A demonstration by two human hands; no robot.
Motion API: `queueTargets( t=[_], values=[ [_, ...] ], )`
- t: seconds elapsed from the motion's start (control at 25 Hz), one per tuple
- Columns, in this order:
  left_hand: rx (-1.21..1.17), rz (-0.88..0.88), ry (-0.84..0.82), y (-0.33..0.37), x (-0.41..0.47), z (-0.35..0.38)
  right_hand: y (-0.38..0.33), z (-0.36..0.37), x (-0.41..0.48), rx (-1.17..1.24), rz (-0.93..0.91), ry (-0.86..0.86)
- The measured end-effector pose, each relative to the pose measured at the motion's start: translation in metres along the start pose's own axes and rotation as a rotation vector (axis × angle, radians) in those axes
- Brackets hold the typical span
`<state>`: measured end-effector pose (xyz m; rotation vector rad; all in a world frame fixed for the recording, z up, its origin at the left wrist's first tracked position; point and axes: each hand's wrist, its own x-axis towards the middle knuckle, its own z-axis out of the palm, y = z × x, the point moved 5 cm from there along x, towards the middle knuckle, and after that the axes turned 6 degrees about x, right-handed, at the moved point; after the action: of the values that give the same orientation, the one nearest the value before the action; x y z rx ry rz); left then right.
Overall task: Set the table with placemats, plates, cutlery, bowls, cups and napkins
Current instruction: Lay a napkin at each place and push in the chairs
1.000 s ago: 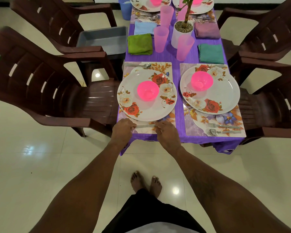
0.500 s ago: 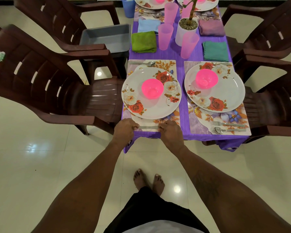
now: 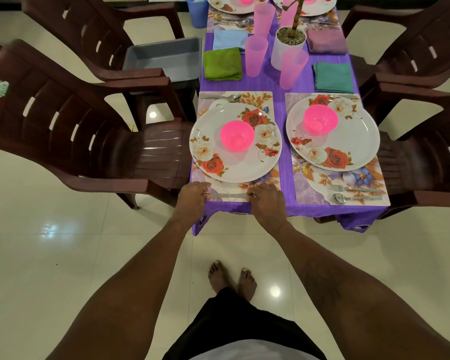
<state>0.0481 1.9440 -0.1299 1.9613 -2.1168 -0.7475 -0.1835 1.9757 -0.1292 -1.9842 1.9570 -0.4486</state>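
- My left hand (image 3: 192,197) and right hand (image 3: 266,201) each pinch one end of a flat piece of cutlery (image 3: 227,195), fingers curled over it. I cannot tell whether it is a knife or something else.
- It lies along the near edge of the left placemat (image 3: 255,100), at the near left corner of the table (image 3: 282,162), parallel to the table's edge.
- Just beyond it on that mat sits the left plate (image 3: 234,165), with a pink bowl (image 3: 237,135) on its middle.
- A spoon (image 3: 226,96) lies along the mat's far edge.
- At the near right corner, the right placemat (image 3: 320,193) carries the right plate (image 3: 359,141) with a second bowl (image 3: 320,119). A fork (image 3: 348,188) and another spoon (image 3: 348,198) lie side by side along its near edge.
- Towards the table's middle stand two pink cups (image 3: 256,55) with a potted plant (image 3: 287,48) between them. A green napkin (image 3: 222,64) is by the left edge and a teal napkin (image 3: 333,77) by the right edge.
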Motion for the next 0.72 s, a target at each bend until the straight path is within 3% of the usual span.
queueTargets(
  t=[0.44,0.72],
  values=[
    [-0.003,-0.012,0.077,-0.008,-0.008,-0.009,0.01,-0.015,-0.006,0.164,0.133,-0.024],
    [-0.047,-0.119,0.247,-0.017,-0.011,-0.025,0.043,-0.03,-0.016,0.312,0.423,0.025]
  ],
)
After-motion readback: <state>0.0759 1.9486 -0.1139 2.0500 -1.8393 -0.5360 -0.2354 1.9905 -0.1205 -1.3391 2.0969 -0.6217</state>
